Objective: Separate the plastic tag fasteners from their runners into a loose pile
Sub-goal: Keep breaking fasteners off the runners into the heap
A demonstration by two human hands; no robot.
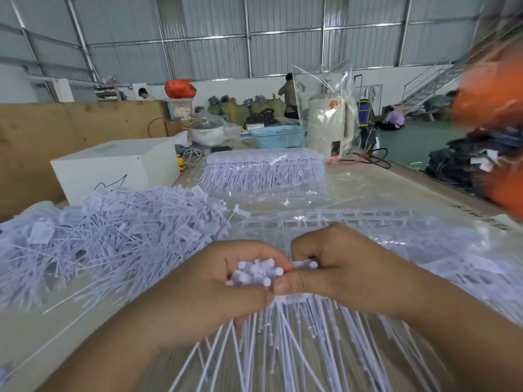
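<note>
Fingers [256, 301] of the left hand [206, 295] curl round a bundle of white plastic tag fasteners [254, 274], blunt ends up and thin tails fanning toward six o'clock. At three o'clock of it, the right hand [342, 267] pinches a single white fastener [305, 264], thumb touching the left thumb. A loose pile of separated white fasteners [107, 236] lies at ten o'clock on the worktop [42, 329]. Unseparated white fastener strips on runners [263, 168] lie at twelve o'clock, near a white box [113, 168].
</note>
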